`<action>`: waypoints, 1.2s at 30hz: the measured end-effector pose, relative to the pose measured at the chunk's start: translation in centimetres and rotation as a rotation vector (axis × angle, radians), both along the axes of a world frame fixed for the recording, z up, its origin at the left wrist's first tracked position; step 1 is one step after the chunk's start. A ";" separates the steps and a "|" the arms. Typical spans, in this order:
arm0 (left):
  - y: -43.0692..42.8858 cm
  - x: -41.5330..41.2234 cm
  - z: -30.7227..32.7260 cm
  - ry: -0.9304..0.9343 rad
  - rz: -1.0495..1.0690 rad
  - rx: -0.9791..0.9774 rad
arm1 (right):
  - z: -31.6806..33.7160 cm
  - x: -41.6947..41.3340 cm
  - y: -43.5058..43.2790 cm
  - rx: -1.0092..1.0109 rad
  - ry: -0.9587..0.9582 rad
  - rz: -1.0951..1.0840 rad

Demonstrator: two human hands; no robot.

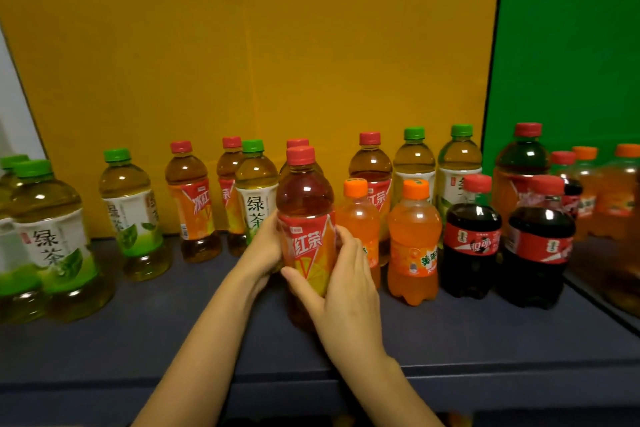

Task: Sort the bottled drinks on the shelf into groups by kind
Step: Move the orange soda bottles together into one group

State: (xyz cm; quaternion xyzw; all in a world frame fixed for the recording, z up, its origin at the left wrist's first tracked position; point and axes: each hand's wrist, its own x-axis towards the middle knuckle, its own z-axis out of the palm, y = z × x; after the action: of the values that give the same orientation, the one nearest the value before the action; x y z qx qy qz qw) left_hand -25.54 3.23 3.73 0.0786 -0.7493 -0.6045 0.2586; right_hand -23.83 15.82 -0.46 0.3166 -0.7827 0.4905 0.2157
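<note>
Head view: my left hand [265, 246] and right hand [343, 288] both curl round the red-capped iced tea bottle [304, 215]. It is upright at the shelf's [138, 329] front middle, just left of two orange soda bottles [414, 243].

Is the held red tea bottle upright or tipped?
Upright: red tea bottle has its cap on top, left hand and right hand gripping its sides.
</note>
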 end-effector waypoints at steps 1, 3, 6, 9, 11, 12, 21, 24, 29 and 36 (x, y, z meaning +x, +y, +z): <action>-0.1 0.4 0.2 -0.007 -0.032 0.060 | 0.0 0.0 -0.1 0.005 -0.011 0.001; -0.7 1.1 0.3 0.023 -0.088 0.191 | 0.2 -0.1 -0.3 0.014 -0.021 -0.002; -0.4 2.1 0.7 0.123 -0.011 0.145 | 0.3 -0.1 -0.3 0.036 -0.025 0.030; 1.1 3.5 0.2 0.436 0.277 0.061 | 0.3 0.1 0.9 0.044 -0.012 0.103; 2.8 4.8 -0.5 0.630 0.421 0.052 | 0.4 -0.1 2.4 0.017 0.089 0.093; 3.8 5.3 -1.0 0.692 0.435 0.029 | 0.5 -0.4 3.3 -0.012 0.156 0.056; 11.9 3.2 -4.4 0.562 0.187 -0.331 | 1.0 -5.4 8.5 -0.242 0.212 -0.141; 12.4 1.4 -4.3 0.474 0.261 -0.438 | 0.7 -6.1 8.3 -0.212 0.141 -0.068; 12.4 -0.3 -3.7 0.331 0.329 -0.496 | 0.3 -6.4 8.2 -0.249 -0.050 0.037; 12.4 -1.2 -2.2 0.172 0.353 -0.259 | -0.5 -6.8 8.1 -0.180 -0.205 0.073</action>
State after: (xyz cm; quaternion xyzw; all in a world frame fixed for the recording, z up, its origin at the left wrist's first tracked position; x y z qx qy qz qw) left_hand -26.78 15.60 1.54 0.1226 -0.7705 -0.4532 0.4312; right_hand -30.64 23.91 -1.01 0.2727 -0.7414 0.5959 0.1441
